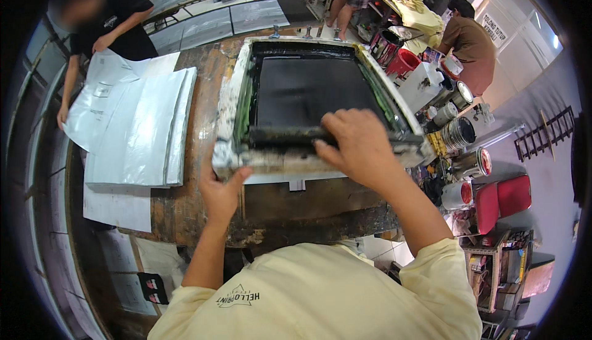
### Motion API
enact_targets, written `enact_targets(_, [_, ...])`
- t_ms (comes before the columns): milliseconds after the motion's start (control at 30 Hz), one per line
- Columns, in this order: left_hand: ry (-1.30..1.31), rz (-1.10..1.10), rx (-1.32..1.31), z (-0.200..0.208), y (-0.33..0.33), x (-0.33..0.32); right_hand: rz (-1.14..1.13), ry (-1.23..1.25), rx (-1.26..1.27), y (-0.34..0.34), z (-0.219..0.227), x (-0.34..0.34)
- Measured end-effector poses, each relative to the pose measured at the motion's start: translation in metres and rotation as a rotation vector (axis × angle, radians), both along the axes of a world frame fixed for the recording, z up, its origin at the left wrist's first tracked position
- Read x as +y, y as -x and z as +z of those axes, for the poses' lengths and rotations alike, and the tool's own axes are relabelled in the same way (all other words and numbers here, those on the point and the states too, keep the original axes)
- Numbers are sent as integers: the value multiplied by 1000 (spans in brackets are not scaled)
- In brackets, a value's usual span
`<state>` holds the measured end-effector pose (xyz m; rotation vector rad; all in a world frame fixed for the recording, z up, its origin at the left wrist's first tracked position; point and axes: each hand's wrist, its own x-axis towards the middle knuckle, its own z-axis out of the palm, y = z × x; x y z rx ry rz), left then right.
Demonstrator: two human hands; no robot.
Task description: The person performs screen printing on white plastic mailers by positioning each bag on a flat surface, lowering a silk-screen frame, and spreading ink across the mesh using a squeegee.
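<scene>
A screen printing frame (pixel 223 124), its pale wood stained with ink, lies before me on the worn wooden table. Black ink covers its mesh (pixel 314 90), with green along the inner sides. My right hand (pixel 357 145) is closed over the squeegee (pixel 283 135), a dark bar across the near end of the mesh. My left hand (pixel 223 195) grips the frame's near left corner, thumb on the front edge; its other fingers are partly hidden. Beneath the near edge shows a strip of white sheet (pixel 265 179).
A stack of white plastic sheets (pixel 139 130) lies on the table (pixel 198 105) at left. A co-worker (pixel 117 22) handles its top sheet. Ink cans (pixel 457 133) and a red tub (pixel 404 61) crowd the right side. Red chairs (pixel 513 193) stand beyond. Two more people are farther back.
</scene>
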<state>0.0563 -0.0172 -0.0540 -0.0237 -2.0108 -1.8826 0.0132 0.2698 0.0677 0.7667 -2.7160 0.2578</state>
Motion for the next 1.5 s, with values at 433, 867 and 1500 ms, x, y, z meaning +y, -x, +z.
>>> enact_targets(433, [1314,-108,-302,-59,-44,41,-32,130,490,73,101,-13])
enact_targets(867, [718,50,206,15,49,73,-197,323,290,80,153,-47])
enact_targets(1500, [560,319,-278,3,137,-346,-125,136,393,78,124,-20])
